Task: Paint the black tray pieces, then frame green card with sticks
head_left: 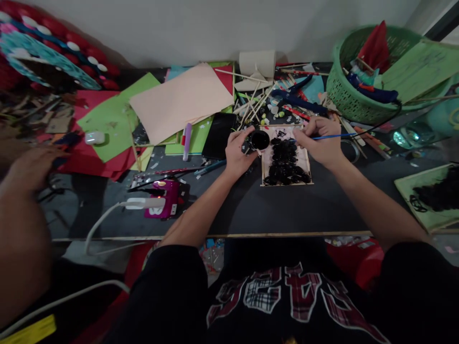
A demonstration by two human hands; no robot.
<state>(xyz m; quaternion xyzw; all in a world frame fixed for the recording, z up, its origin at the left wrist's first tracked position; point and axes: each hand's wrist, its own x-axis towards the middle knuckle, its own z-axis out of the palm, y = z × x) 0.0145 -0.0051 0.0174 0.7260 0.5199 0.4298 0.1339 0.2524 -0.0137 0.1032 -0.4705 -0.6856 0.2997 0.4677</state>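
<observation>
My left hand (239, 152) is wrapped round a small jar of black paint (259, 140), tilted over the left edge of a small framed board (266, 162). Glossy black lumps (285, 165) cover most of that board, while its upper part stays pale with a few black strokes. In my right hand (322, 136) is a thin blue paintbrush (328, 137), pinched near its front end. The brush tip is hidden by my fingers, close to the board's upper right part, so I cannot tell whether it touches.
Coloured paper (182, 102), a black phone (219, 136) and loose sticks (254, 102) crowd the back. A purple power adapter (163, 200) with a white cable stands left. A green basket (344, 91) and another blackened board (423, 220) are right. Another person's hand (32, 167) is far left.
</observation>
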